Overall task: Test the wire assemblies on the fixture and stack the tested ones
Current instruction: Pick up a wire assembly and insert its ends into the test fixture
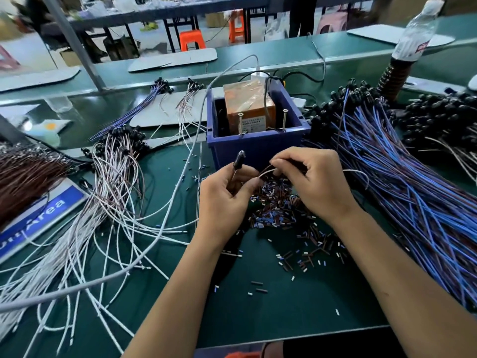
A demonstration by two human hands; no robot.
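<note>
a person's two bare hands work just in front of a blue bin on a green surface. the bin holds the test fixture, an orange-brown box with two upright screws at its near edge. the left hand grips one wire assembly near its black capped end, which points up and away. the right hand has its fingers curled, pinching the thin pale leads of the same assembly.

this looks like the preparing step: the leads are being separated before they touch the fixture. the next move probably calls for bringing one bare lead end to each screw without letting them cross.

a large pile of blue wires lies to the right, likely untested. white and pink wires spread to the left, likely the tested stack, though this cannot be confirmed. short offcuts litter the surface under the hands.

the lead tips are hidden behind the right fingers. the fixture's label is too small to read. a sign at left is cut off.
</note>
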